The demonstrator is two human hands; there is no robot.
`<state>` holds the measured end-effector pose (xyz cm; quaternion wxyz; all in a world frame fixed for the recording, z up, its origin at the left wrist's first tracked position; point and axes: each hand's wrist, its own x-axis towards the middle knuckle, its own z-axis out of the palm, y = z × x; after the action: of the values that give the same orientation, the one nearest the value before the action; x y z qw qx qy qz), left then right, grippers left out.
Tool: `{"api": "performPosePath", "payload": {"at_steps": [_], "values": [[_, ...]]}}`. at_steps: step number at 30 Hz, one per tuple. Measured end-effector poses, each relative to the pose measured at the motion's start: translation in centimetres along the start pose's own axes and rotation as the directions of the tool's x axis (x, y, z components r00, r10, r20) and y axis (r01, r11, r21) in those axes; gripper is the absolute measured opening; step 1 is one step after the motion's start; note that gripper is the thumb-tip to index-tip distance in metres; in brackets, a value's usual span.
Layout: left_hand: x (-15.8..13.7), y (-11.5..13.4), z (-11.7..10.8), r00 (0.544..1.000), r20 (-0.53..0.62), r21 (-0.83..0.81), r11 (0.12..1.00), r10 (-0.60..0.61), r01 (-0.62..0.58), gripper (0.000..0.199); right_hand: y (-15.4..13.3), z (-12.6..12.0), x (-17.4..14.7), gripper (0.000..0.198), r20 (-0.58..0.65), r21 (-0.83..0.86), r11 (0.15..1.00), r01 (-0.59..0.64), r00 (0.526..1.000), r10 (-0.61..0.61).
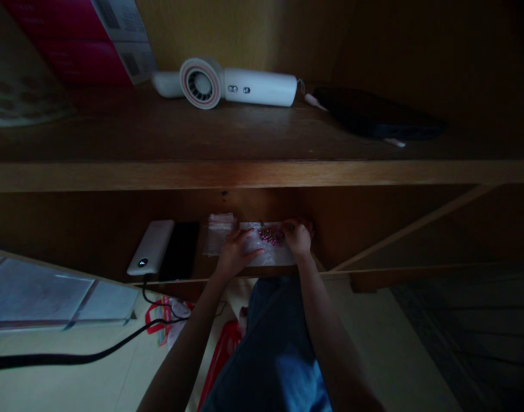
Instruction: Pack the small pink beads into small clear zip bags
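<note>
On the lower shelf lies a white sheet (266, 259), paper or plastic, with a small heap of pink and dark beads or similar tiny pieces (271, 236) on it. My left hand (235, 253) rests at the sheet's left side, thumb and fingers spread around the near left of the heap. At the heap's right edge is my right hand (298, 236), its fingers pinched together; whatever lies between the fingertips is too small and dark to see. Just left of my left hand are clear zip bags (219, 232), partly under its fingers.
A white power bank (152, 246) with a black cable and a dark flat device (178, 250) lie to the left. Above, the upper shelf's edge (262, 173) overhangs, bearing a white handheld fan (257, 87) and a black phone-like object (377, 114). A red stool (221, 357) stands below.
</note>
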<state>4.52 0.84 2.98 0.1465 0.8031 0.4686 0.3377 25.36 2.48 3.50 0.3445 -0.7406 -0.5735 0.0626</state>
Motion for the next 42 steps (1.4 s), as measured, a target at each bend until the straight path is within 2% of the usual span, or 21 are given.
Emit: {"api": "performPosePath", "payload": {"at_steps": [7,14,21,31,37,42], "values": [[0.0,0.2,0.0,0.999,-0.031,0.008,1.000,0.017,-0.017,0.052,-1.3,-1.2,-1.8,0.022,0.029,0.199,0.967,0.162,0.985,-0.171],[0.1,0.1,0.0,0.999,-0.016,-0.003,0.999,0.032,-0.032,0.053,-3.3,-1.2,-2.8,0.014,0.133,0.291,0.928,0.232,0.951,-0.280],[0.1,0.2,-0.2,1.000,0.002,-0.001,1.000,0.021,-0.021,0.052,-3.9,-1.2,-2.8,0.012,0.196,0.320,0.916,0.240,0.930,-0.312],[0.1,0.3,-0.2,1.000,0.005,0.006,1.000,0.019,-0.019,0.050,-3.9,-0.7,-2.7,0.013,0.212,0.365,0.898,0.247,0.917,-0.339],[0.0,0.1,0.0,0.999,-0.037,0.036,0.999,0.001,0.000,0.052,-3.6,-0.4,-2.3,0.015,0.102,0.251,0.940,0.233,0.959,-0.265],[0.0,-0.1,0.2,0.997,-0.075,0.041,0.999,-0.019,0.022,0.053,-3.6,0.3,-2.1,0.016,0.133,0.049,0.980,0.194,0.971,-0.199]]}}
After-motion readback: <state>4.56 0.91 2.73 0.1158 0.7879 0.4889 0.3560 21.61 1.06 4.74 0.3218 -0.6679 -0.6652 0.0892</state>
